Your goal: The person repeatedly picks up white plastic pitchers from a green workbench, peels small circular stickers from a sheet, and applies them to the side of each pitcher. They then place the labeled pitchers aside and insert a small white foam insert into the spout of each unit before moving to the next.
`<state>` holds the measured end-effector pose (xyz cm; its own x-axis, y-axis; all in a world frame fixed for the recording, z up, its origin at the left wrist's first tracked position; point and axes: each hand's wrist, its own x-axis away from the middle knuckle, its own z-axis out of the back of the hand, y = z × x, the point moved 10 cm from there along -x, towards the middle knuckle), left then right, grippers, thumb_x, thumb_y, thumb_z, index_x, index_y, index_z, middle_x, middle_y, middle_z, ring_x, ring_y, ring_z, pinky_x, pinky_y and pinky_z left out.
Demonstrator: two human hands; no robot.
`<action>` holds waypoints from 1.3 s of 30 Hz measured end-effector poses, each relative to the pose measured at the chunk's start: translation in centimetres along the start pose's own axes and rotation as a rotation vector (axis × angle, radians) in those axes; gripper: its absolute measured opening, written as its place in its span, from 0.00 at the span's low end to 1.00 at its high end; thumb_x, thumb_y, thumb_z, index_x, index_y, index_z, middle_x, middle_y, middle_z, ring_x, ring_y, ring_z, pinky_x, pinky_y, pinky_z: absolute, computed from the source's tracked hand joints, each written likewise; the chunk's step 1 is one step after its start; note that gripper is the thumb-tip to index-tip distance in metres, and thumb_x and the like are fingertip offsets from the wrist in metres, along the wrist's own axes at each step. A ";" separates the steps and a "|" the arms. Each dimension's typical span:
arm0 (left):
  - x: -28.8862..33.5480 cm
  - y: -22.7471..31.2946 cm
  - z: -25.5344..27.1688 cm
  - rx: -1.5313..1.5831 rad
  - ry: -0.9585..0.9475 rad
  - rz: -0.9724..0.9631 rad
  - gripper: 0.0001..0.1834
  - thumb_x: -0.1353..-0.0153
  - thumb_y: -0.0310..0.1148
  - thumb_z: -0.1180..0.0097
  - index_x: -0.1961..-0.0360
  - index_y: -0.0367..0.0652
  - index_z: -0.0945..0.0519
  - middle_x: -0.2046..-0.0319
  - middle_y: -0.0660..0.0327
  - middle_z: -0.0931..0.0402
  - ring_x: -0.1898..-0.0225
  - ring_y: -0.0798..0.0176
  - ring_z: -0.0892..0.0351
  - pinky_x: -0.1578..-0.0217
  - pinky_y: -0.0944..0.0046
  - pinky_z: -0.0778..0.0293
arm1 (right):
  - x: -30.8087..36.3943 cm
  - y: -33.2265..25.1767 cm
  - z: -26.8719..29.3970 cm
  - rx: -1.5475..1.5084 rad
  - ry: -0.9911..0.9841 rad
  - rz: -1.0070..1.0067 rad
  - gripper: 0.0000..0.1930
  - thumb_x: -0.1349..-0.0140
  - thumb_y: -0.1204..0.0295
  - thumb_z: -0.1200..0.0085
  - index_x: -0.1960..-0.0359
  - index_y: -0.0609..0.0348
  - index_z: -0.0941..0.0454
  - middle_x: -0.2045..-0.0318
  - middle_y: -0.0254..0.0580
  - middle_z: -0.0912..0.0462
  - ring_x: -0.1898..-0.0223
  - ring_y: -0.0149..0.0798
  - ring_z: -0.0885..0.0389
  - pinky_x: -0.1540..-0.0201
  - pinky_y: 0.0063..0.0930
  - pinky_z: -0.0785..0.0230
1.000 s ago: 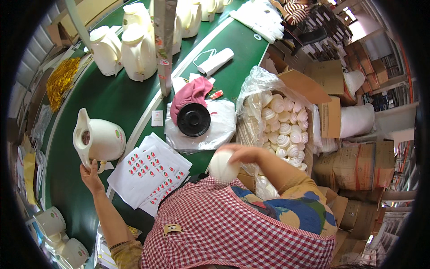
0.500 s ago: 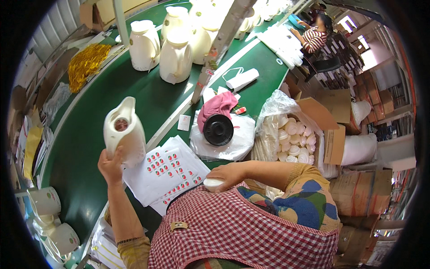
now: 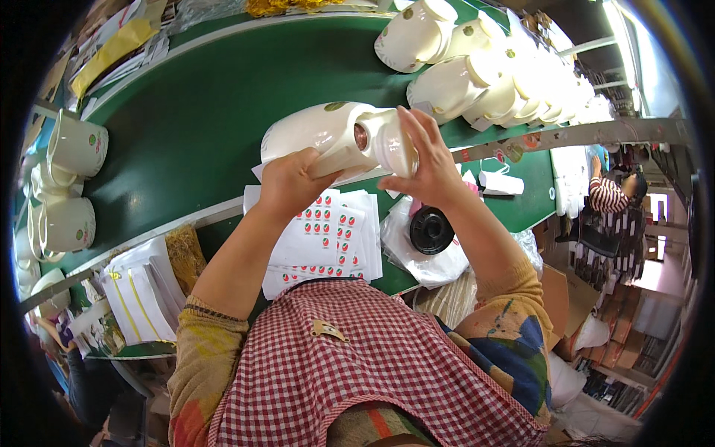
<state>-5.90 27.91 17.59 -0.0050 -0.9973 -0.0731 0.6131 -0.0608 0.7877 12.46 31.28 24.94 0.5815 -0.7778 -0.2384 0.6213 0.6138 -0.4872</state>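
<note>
A cream vacuum jug lies tilted on its side above the green belt, its mouth pointing right. My left hand is closed around its near side, by the handle. My right hand grips a whitish round stopper close to the mouth. A reddish-brown inner opening still shows beside the stopper; whether the two touch I cannot tell. Under my forearms lie white sheets with rows of red and green stickers. Right of them, a black round lid rests on white plastic bags.
Several cream jugs stand in a cluster at the far right of the green belt. More jugs are at the left edge. A metal bar crosses at the right. Stacked papers lie left. Another person sits far right.
The jug has tipped from upright onto its side, and both hands have come together in front of me. My right hand has brought the stopper up to the jug's mouth. The view has turned left.
</note>
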 end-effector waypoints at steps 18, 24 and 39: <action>-0.3 -0.5 -0.8 0.030 -0.032 -0.010 0.18 0.52 0.43 0.30 0.64 0.44 0.15 0.70 0.54 0.17 0.68 0.54 0.16 0.65 0.59 0.23 | -2.9 0.5 -4.0 0.166 -0.228 0.253 0.52 0.55 0.48 0.31 0.29 0.40 0.48 0.34 0.56 0.46 0.37 0.62 0.40 0.39 0.51 0.37; -0.4 0.0 -0.7 0.000 -0.027 -0.013 0.17 0.51 0.44 0.31 0.65 0.45 0.16 0.70 0.54 0.17 0.68 0.51 0.17 0.65 0.58 0.23 | -4.4 0.6 -2.9 0.324 -0.452 -0.026 0.52 0.52 0.44 0.35 0.29 0.51 0.48 0.34 0.55 0.42 0.46 0.55 0.25 0.46 0.46 0.30; -0.6 0.9 -0.6 -0.017 0.065 -0.056 0.17 0.50 0.48 0.35 0.72 0.45 0.18 0.76 0.55 0.19 0.72 0.49 0.19 0.69 0.54 0.23 | -4.1 2.9 1.7 0.349 -0.084 -0.090 0.33 0.35 0.47 0.52 0.39 0.61 0.31 0.52 0.56 0.19 0.50 0.57 0.21 0.47 0.43 0.31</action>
<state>-4.86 28.48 17.95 0.0113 -0.9876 -0.1568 0.6268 -0.1151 0.7706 12.76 36.46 25.95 0.5486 -0.8257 -0.1312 0.8050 0.5641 -0.1839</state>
